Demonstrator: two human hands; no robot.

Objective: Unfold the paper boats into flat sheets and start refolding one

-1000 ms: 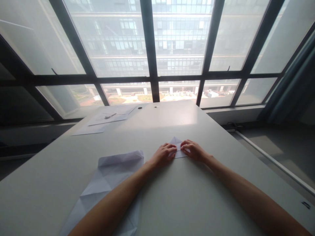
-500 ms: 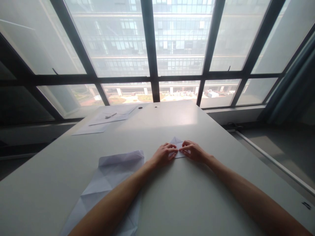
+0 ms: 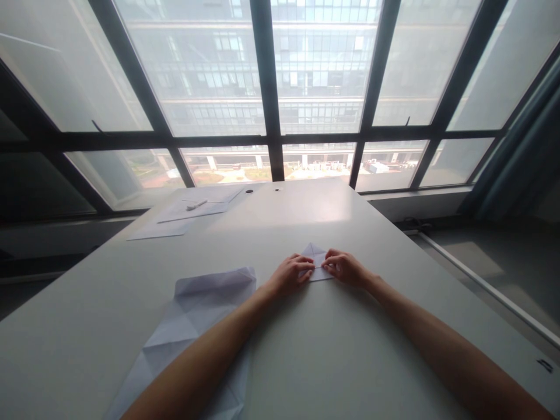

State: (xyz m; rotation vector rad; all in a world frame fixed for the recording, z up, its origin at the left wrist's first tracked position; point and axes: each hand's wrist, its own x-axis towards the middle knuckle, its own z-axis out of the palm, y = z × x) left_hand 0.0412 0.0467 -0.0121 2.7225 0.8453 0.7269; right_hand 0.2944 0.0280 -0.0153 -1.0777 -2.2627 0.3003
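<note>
A small folded piece of white paper [image 3: 315, 253] lies on the table, its pointed end facing the window and crease lines running across it. My left hand [image 3: 294, 272] holds the left side of this paper, fingers bent over it and pressed against it. On the opposite side, my right hand [image 3: 343, 267] is closed, its thumb and fingertips pinching at the paper's right part. Both hands cover the paper's side corners, so the exact grip of the fingertips is partly hidden. Beside and under my left forearm is a large creased sheet of paper [image 3: 210, 296].
The white table [image 3: 306, 350] reaches to the window wall. At its far left lie several flat sheets of paper [image 3: 175, 227] with a small white object [image 3: 196, 205] on top. Two round holes sit near the far edge. A curtain [image 3: 511, 151] hangs at right.
The fingertips of my hands have moved slightly apart, my right fingers shifting right and curling more. A line across the folded paper now shows between them.
</note>
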